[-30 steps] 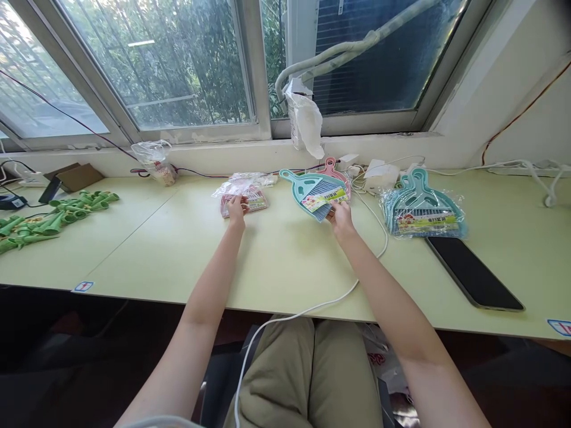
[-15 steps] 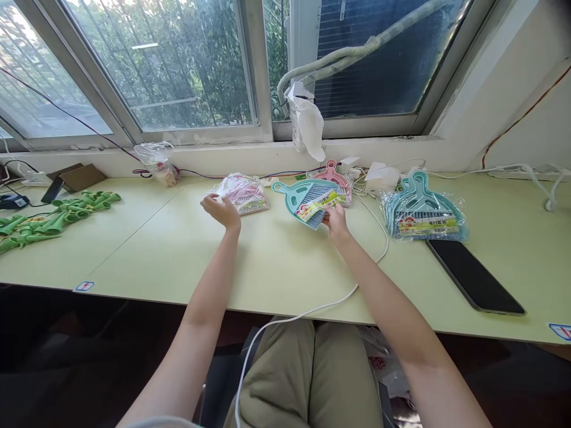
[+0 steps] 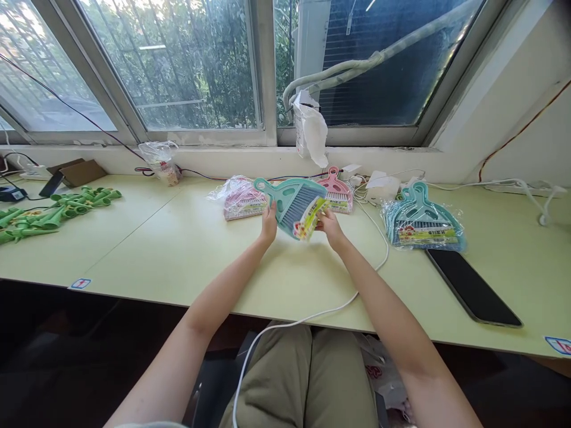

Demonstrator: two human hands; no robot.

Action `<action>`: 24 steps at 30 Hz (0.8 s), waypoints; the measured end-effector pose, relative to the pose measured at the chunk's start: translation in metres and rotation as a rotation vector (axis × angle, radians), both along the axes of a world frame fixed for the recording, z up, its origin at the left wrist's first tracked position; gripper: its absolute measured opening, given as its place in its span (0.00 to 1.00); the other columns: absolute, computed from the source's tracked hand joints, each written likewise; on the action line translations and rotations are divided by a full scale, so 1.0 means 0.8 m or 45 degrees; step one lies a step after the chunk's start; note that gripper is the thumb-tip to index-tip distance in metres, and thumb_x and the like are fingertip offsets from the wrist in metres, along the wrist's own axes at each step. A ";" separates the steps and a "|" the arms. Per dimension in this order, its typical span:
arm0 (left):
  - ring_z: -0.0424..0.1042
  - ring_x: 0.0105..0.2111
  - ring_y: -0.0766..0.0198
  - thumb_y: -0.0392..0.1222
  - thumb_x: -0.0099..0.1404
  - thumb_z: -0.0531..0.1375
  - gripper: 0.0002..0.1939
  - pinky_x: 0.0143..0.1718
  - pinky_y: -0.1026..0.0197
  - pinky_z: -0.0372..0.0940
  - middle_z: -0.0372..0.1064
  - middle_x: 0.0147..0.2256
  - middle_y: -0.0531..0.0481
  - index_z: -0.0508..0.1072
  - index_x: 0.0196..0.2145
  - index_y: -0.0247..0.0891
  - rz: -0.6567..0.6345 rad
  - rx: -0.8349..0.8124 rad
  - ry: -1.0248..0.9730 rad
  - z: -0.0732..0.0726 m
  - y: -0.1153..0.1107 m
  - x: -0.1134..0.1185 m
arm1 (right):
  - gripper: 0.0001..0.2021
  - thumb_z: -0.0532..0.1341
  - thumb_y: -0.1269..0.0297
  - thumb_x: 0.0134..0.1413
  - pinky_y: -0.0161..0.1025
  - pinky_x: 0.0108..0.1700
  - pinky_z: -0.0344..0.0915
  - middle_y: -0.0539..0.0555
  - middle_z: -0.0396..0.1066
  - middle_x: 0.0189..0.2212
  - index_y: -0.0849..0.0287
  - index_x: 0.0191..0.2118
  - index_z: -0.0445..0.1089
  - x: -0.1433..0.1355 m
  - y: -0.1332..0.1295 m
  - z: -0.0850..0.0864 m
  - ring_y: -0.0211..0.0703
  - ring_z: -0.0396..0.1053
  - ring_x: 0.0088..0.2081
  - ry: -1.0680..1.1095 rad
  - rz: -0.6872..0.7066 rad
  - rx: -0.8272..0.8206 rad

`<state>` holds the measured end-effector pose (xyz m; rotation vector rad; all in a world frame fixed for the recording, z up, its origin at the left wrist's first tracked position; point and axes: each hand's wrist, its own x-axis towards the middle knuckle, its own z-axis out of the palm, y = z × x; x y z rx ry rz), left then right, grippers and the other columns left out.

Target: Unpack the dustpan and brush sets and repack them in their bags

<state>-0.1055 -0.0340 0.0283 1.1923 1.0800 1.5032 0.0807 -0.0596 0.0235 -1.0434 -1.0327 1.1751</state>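
Note:
A teal dustpan and brush set (image 3: 292, 204) with a printed yellow-green label is held above the table between both hands. My left hand (image 3: 268, 224) grips its left edge near the handle, thumb on the front. On the opposite side, my right hand (image 3: 329, 227) is closed on the label end of the set. Behind it a pink dustpan and brush set (image 3: 335, 189) lies on the table. To the left, a plastic-wrapped pink pack (image 3: 243, 199) is partly covered by the teal dustpan. A stack of wrapped teal sets (image 3: 423, 220) lies at the right.
A black phone (image 3: 473, 288) rests right of my right arm. A white cable (image 3: 332, 309) runs across the table and over its front edge. Green plastic pieces (image 3: 57, 214) lie at far left near an open cardboard box (image 3: 82, 172). A filled clear bag (image 3: 161, 163) stands by the sill.
My left hand has moved right from beside the wrapped pink pack and taken hold of the teal dustpan set. The set has tilted, its label end turned lower. My right hand keeps its hold.

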 end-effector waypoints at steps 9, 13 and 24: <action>0.61 0.59 0.58 0.56 0.70 0.50 0.19 0.56 0.59 0.59 0.67 0.52 0.43 0.67 0.50 0.42 0.639 0.243 0.136 0.004 -0.001 -0.019 | 0.14 0.60 0.70 0.53 0.42 0.41 0.66 0.53 0.78 0.39 0.52 0.46 0.69 -0.003 -0.010 -0.013 0.44 0.72 0.34 -1.038 -0.286 0.210; 0.69 0.47 0.58 0.58 0.67 0.53 0.17 0.49 0.60 0.64 0.68 0.40 0.47 0.67 0.42 0.42 0.603 0.407 0.242 0.001 -0.013 -0.011 | 0.13 0.55 0.69 0.59 0.42 0.42 0.65 0.52 0.76 0.46 0.50 0.49 0.68 -0.019 -0.028 0.005 0.44 0.73 0.34 -1.115 -0.397 0.448; 0.65 0.57 0.49 0.62 0.58 0.59 0.25 0.57 0.46 0.60 0.69 0.51 0.37 0.69 0.45 0.43 -0.183 0.672 0.455 -0.020 -0.054 0.021 | 0.09 0.61 0.54 0.55 0.41 0.41 0.63 0.53 0.76 0.31 0.53 0.36 0.66 -0.047 -0.057 0.020 0.46 0.73 0.35 -1.038 -0.648 0.711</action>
